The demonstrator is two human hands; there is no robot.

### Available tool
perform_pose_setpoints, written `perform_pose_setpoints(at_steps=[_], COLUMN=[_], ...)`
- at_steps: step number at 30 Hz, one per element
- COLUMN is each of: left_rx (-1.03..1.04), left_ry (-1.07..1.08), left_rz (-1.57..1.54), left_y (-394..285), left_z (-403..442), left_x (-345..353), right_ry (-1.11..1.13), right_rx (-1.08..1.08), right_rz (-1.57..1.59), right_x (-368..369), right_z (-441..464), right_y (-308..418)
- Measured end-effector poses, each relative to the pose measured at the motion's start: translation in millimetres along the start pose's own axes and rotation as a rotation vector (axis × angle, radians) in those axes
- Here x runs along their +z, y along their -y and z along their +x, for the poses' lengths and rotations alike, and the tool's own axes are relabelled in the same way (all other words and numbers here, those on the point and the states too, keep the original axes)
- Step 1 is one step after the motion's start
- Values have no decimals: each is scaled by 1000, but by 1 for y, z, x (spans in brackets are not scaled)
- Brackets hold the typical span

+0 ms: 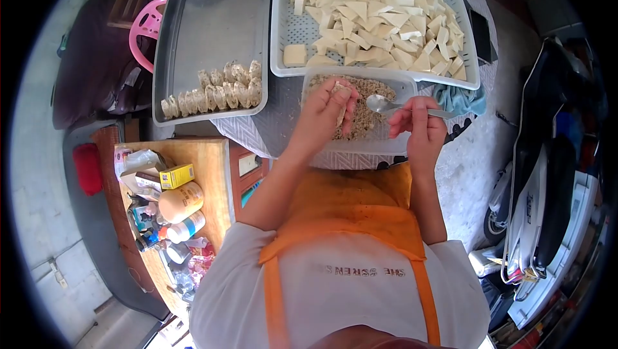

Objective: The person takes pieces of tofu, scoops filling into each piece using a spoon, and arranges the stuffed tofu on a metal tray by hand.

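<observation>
My left hand (pixel 320 106) is closed around a small pale tofu piece (pixel 341 101), largely hidden by the fingers. It hovers over a clear plastic tub (pixel 407 79) of crumbly brown minced filling (pixel 368 124). In my right hand (pixel 421 124) is a metal spoon (pixel 380 104), gripped by the handle, its bowl pointing left over the filling. Behind the tub, a white perforated crate (pixel 278 34) bears many cut tofu triangles (pixel 386 21). To the left, a metal tray (pixel 212 21) holds rows of filled tofu pieces (pixel 215 97) along its near side.
A light blue cloth (pixel 460 99) lies right of the tub, on the patterned tablecloth. Bottles, a yellow box (pixel 177 176) and other goods crowd a wooden cabinet top (pixel 212 162) at left. A pink chair back (pixel 147 27) stands beside the tray; a scooter (pixel 537 201) is at right.
</observation>
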State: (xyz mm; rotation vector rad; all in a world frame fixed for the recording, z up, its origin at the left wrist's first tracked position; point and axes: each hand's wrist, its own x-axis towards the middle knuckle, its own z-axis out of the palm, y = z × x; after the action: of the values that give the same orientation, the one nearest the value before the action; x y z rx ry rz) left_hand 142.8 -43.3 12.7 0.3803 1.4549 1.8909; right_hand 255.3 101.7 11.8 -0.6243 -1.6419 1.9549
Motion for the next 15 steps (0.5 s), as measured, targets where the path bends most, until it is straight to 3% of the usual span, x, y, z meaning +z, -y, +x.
perform_pose_setpoints(at_steps=[4, 7, 13, 15], left_rx=[-53, -122, 2, -100], left_ry=[96, -71, 41, -10], left_rz=[-381, -141, -1, -36], left_y=[4, -1, 6, 4], left_z=[2, 0, 0, -3], left_x=[-11, -3, -8, -5], right_ry=[48, 37, 46, 45], right_rx=[-78, -72, -61, -62], right_rz=[-121, -137, -138, -138], right_x=[2, 6, 6, 7], right_z=[0, -2, -2, -2], right_y=[-6, -5, -7, -7])
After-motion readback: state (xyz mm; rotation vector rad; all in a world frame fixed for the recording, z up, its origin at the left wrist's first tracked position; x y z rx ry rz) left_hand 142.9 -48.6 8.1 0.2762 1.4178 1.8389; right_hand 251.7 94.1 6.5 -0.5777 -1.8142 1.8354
